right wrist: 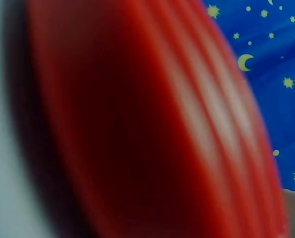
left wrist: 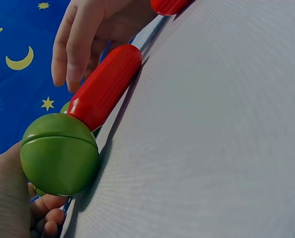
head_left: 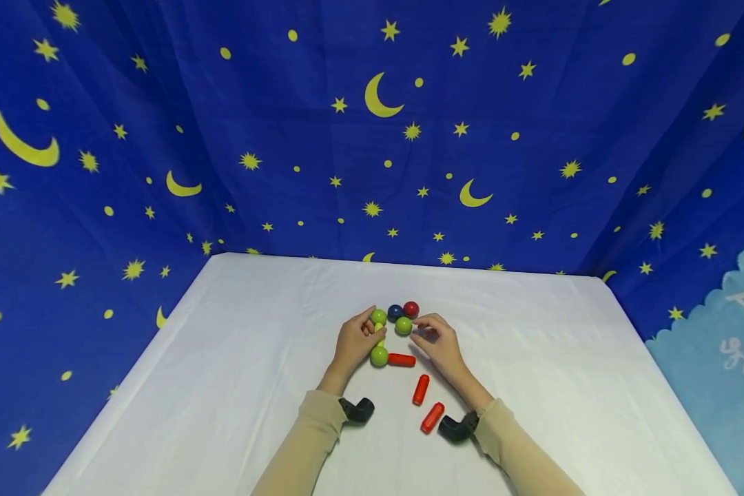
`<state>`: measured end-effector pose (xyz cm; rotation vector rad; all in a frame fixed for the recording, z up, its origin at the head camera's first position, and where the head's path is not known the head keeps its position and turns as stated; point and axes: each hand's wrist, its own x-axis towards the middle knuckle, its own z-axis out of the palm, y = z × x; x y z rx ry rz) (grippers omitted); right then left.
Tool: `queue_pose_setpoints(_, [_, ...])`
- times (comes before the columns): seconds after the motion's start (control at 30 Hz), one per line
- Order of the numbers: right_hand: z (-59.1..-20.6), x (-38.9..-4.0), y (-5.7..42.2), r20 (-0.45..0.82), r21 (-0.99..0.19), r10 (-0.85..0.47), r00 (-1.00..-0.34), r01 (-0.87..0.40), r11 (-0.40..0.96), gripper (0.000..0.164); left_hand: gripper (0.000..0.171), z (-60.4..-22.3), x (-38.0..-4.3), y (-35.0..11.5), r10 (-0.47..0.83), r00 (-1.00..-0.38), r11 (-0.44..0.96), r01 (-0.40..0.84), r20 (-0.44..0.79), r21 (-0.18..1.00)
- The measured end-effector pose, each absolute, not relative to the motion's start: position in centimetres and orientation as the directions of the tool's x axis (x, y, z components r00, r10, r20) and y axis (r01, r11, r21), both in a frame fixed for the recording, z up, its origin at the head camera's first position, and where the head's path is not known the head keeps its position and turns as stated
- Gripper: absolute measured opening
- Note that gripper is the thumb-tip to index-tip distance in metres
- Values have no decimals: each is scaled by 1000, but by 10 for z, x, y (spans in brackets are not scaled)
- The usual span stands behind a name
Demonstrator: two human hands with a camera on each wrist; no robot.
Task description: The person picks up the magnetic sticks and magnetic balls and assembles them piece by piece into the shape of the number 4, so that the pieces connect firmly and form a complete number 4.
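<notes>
Yellow-green plastic-looking rod between two glossy green balls on white-covered table; left hand pinches rod; right hand, fingers parted, beside loose glossy green ball, contact unclear; apparently assembling; next move likely calls for pinching loose ball.

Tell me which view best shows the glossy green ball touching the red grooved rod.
The left wrist view: the glossy green ball appears large and sharp. The head view shows it small, touching the red grooved rod; the right wrist view misses it, mostly filled by a blurred red rod.
</notes>
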<state>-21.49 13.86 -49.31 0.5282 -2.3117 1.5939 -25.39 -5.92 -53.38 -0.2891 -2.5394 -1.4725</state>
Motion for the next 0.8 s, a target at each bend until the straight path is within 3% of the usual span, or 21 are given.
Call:
queue_pose_setpoints(0.6, [-496,-230,135,405,-811,-215,-889,-458,365,31,53,-533,-254,-57,46,-975,479,213,218,851])
queue_pose_setpoints(0.8, [-519,-242,137,369,-803,-220,-903,-429,413,33,52,-533,-254,-58,46,-973,477,221,227,850])
